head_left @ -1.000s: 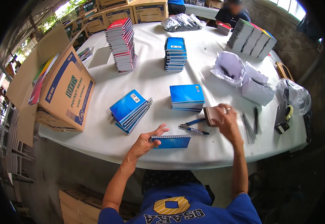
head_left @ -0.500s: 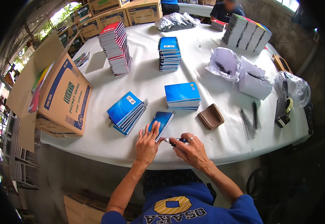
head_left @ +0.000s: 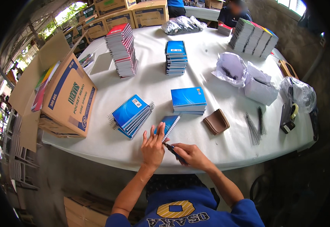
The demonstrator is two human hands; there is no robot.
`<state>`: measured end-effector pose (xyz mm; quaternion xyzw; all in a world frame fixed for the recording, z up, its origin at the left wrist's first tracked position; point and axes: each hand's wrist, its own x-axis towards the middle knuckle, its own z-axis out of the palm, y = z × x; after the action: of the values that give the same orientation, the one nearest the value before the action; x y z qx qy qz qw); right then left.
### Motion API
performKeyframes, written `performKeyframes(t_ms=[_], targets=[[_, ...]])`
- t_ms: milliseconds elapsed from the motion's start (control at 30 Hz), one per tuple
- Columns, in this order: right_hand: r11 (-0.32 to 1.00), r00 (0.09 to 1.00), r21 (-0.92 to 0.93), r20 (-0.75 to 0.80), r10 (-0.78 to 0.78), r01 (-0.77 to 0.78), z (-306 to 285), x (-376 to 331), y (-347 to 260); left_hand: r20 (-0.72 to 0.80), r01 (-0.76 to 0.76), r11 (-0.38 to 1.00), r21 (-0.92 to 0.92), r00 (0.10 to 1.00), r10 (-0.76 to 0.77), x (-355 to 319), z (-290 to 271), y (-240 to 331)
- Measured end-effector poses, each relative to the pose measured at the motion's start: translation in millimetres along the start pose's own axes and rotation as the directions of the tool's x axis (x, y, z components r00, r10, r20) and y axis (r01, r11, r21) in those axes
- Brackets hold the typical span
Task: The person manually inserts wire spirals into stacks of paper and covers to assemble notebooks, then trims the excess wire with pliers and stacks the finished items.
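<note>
A small blue spiral notebook [head_left: 171,123] lies at a slant near the table's front edge, its wire coil along the right side. My left hand [head_left: 153,148] rests on its lower part with fingers stretched out, pressing it down. In my right hand [head_left: 192,155] is a pair of dark-handled pliers [head_left: 170,147], its tip at the near end of the coil. My fingers hide part of the handles. Left of the notebook sits a fanned stack of coiled blue notebooks [head_left: 130,113]. Behind it is a stack of blue notebooks [head_left: 189,99] with no coil visible.
A brown block-like holder [head_left: 216,122] and loose black wire coils [head_left: 261,121] lie to the right. Paper-wrapped coils [head_left: 261,85] and a tape dispenser [head_left: 288,117] are beyond. An open carton [head_left: 68,98] stands left; tall red [head_left: 121,49] and blue stacks [head_left: 175,56] stand farther back. Someone sits opposite.
My right hand has turned and dropped nearer the table edge, so the pliers now slant up-left to the coil's near end. My left hand stays on the notebook. The whole view has shifted slightly.
</note>
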<state>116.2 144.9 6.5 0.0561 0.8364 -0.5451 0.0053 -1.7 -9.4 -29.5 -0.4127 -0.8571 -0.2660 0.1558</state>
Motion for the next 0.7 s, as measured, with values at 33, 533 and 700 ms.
performKeyframes(t_ms=[33,533,700], targets=[[0.838,0.925,0.431,0.319,0.206,-0.335,-9.1,3.9,-4.0,-0.031,-0.026,1.000,0.014,0.999,0.027,2.1,-5.0,0.7],[0.676,0.747,-0.733,-0.405,-0.527,0.080,-48.7,-9.1,37.0,0.660,0.127,0.967,-0.220,0.750,0.052,83.3,-111.5,-181.2],[0.706,0.591,-0.524,-0.786,-0.184,-0.477,-109.2,1.2,84.2,0.410,-0.123,0.986,-0.115,0.898,0.160,98.5,-91.3,-148.8]])
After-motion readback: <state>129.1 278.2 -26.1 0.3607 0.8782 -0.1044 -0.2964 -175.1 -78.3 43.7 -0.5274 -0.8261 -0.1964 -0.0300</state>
